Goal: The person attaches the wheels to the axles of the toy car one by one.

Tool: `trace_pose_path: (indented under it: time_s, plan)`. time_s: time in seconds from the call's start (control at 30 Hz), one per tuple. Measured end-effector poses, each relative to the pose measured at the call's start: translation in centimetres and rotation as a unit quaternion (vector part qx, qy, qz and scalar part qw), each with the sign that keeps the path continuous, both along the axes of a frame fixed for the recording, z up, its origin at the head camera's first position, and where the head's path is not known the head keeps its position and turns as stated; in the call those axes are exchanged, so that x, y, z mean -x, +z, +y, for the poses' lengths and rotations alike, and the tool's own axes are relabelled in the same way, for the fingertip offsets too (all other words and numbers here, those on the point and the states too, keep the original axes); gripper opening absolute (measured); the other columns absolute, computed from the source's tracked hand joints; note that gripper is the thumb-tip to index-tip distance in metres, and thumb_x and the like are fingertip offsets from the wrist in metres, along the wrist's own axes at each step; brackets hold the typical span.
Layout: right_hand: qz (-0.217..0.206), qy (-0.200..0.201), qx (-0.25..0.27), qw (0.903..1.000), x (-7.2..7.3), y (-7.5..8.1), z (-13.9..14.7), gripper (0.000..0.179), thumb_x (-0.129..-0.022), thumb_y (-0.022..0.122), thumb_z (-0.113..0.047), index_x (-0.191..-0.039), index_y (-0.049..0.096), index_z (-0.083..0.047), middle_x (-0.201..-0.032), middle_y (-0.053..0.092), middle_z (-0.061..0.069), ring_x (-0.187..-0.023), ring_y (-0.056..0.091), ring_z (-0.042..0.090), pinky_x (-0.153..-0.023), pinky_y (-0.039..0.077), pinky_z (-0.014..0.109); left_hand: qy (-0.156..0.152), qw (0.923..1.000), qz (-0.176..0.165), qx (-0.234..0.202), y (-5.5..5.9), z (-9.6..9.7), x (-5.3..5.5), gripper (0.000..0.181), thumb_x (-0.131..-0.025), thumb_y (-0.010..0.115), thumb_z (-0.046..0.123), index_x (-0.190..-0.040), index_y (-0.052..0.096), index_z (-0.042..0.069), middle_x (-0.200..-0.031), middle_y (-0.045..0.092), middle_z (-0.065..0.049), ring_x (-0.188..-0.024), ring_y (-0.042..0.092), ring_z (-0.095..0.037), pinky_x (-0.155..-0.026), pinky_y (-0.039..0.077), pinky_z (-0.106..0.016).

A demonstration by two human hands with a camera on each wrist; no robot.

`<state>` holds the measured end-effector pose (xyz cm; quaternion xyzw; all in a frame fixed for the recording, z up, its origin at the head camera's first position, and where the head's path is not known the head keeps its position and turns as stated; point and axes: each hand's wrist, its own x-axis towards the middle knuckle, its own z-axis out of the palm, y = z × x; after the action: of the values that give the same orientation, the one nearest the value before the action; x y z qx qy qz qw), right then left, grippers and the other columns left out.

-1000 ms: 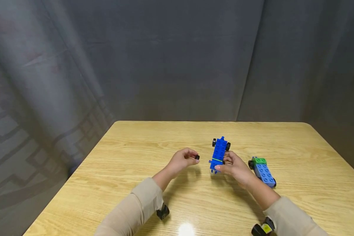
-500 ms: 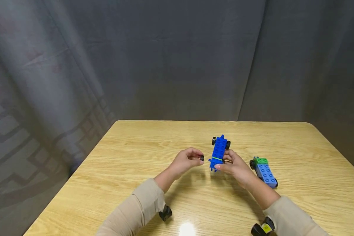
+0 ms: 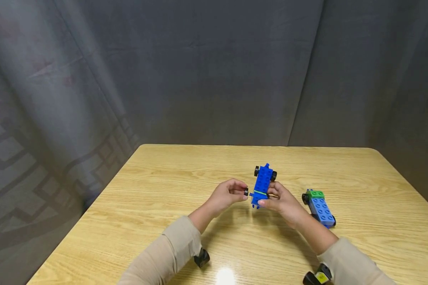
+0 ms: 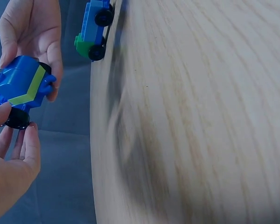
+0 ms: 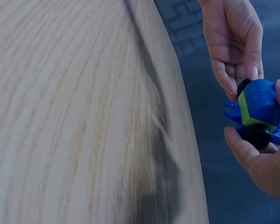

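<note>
My right hand (image 3: pixel 284 204) grips a blue toy car (image 3: pixel 262 180) by its near end, holding it above the table with the studded underside toward the head camera. A yellow-green strip crosses the car, and black wheels sit at its far end. Between thumb and fingers, my left hand (image 3: pixel 228 196) pinches a small black wheel (image 3: pixel 246 192), right at the bare axle stub on the car's left side. In the left wrist view the wheel (image 4: pixel 17 119) lies close against the car body (image 4: pixel 21 81). A blue hook-shaped coupling (image 5: pixel 232 111) shows in the right wrist view.
A second toy vehicle (image 3: pixel 321 209), light blue with a green brick and black wheels, stands on the wooden table (image 3: pixel 157 182) right of my right hand. Grey curtains (image 3: pixel 214 71) hang behind the table's far edge. Black wrist cameras (image 3: pixel 201 258) sit under both sleeves.
My left hand has moved right with the wheel, closing the gap to the car's axle stub. The car has shifted slightly left in my right hand.
</note>
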<state>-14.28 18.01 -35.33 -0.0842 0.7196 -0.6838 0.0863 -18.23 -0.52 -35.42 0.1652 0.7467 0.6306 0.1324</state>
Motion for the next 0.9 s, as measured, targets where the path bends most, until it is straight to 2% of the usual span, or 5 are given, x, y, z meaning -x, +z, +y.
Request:
trace_pose_path:
  time_s: [0.23, 0.47, 0.57, 0.77, 0.9]
  plan:
    - [0.002, 0.012, 0.018, 0.9998, -0.2, 0.0, -0.2, 0.057, -0.079, 0.060, -0.004, -0.120, 0.024, 0.011, -0.110, 0.044, 0.023, -0.092, 0.053, 0.021, -0.078, 0.045, 0.033, -0.002, 1.0000, 0.002, 0.008, -0.3, 0.2, 0.0, 0.028, -0.075, 0.061, -0.006, -0.102, 0.054, -0.006, -0.095, 0.057, -0.009, -0.086, 0.055, -0.021, -0.072, 0.048, -0.025]
    - [0.003, 0.015, 0.024, 0.9996, -0.2, 0.0, -0.3, 0.057, -0.079, 0.061, -0.004, -0.119, 0.024, 0.011, -0.109, 0.045, 0.022, -0.091, 0.054, 0.018, -0.077, 0.046, 0.031, -0.003, 1.0000, 0.009, -0.002, -0.4, 0.2, 0.0, 0.030, -0.074, 0.061, -0.008, -0.103, 0.053, -0.007, -0.097, 0.058, -0.014, -0.088, 0.055, -0.026, -0.072, 0.048, -0.026]
    - [0.006, 0.016, 0.023, 0.9996, -0.1, -0.1, -0.3, 0.058, -0.079, 0.061, -0.005, -0.120, 0.024, 0.011, -0.109, 0.045, 0.023, -0.090, 0.054, 0.018, -0.077, 0.046, 0.032, -0.001, 0.9999, 0.013, 0.002, -0.5, 0.2, 0.0, 0.029, -0.074, 0.062, -0.007, -0.102, 0.054, -0.007, -0.097, 0.058, -0.014, -0.087, 0.055, -0.025, -0.072, 0.048, -0.025]
    - [0.012, 0.016, 0.023, 0.9995, -0.3, -0.3, -0.6, 0.055, -0.080, 0.057, 0.001, -0.120, 0.023, 0.012, -0.113, 0.042, 0.029, -0.094, 0.053, 0.026, -0.078, 0.045, 0.033, 0.015, 0.9988, 0.037, 0.029, -0.8, 0.3, 0.0, 0.024, -0.074, 0.063, -0.003, -0.098, 0.057, -0.005, -0.095, 0.060, -0.013, -0.083, 0.056, -0.018, -0.071, 0.047, -0.022]
    - [0.022, 0.014, 0.016, 0.9995, -0.5, -0.2, -1.0, 0.051, -0.081, 0.053, 0.004, -0.120, 0.021, 0.014, -0.115, 0.040, 0.032, -0.098, 0.051, 0.032, -0.079, 0.045, 0.034, 0.025, 0.9974, 0.058, 0.034, -1.3, 0.3, 0.0, 0.020, -0.074, 0.063, -0.002, -0.094, 0.059, -0.004, -0.093, 0.061, -0.012, -0.083, 0.057, -0.019, -0.070, 0.048, -0.021]
